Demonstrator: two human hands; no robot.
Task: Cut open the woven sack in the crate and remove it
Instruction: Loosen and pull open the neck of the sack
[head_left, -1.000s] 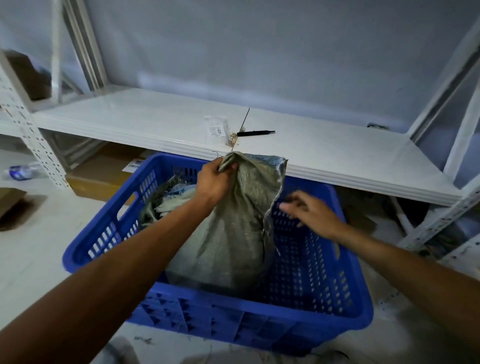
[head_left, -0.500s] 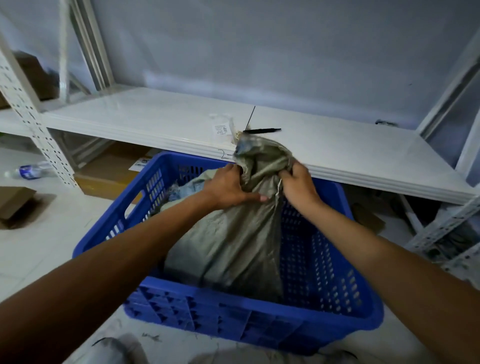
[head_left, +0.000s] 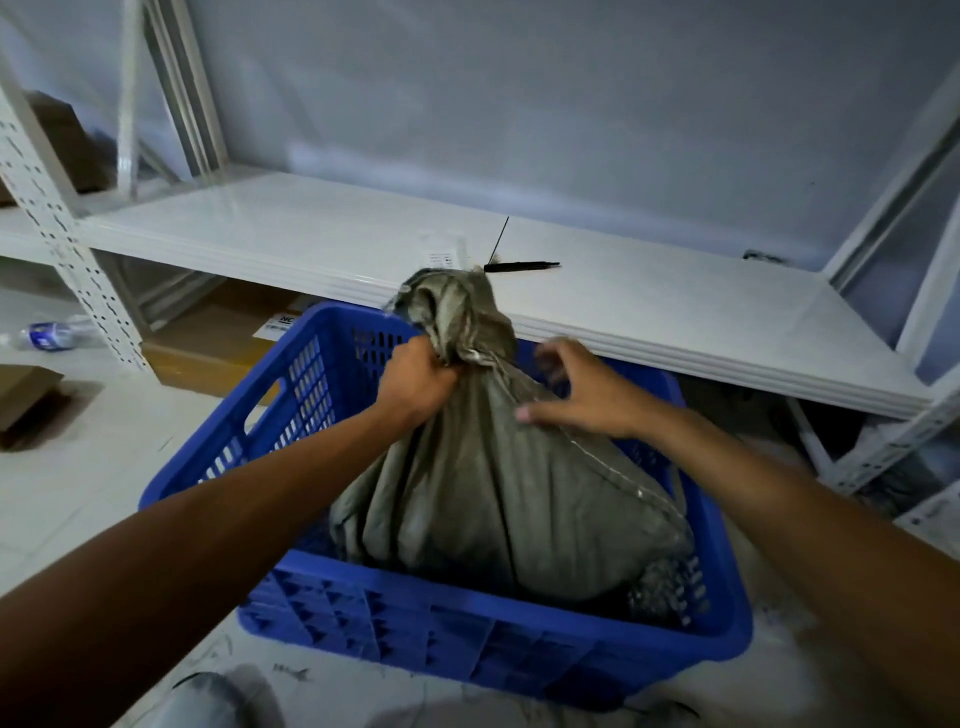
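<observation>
A: Nearest the camera, what differs from half a second ago?

B: The right hand (head_left: 582, 397) has let go. Earlier both hands pinched the gathered neck of the woven sack (head_left: 498, 493); now the right one hovers with fingers spread and curled, its thumb just touching the cloth below the neck. The left hand (head_left: 418, 382) keeps its fist shut tight around the neck.

A: And the sack itself?

B: It stands in the blue crate (head_left: 467, 644), bunched more tightly than before, its body filling the middle and right side and pressing toward the right wall. Its loose top flops above the left fist, higher than the crate's far rim.

A: Any room inside the crate?

B: The left part, beside the slotted wall and its handle opening, looks free. The near wall is close under the forearms.

A: Farther out?

B: The crate's far rim sits just under the front edge of the white shelf (head_left: 675, 312). On the shelf, near that edge and right behind the sack's top, lie a black pen (head_left: 522, 266) and a small clear packet (head_left: 447, 254). The rest of the shelf board is bare.

A: To the sides?

B: A plastic bottle (head_left: 52, 332) lies on the floor at far left, well apart from the crate, beside the perforated upright (head_left: 62, 244).
</observation>
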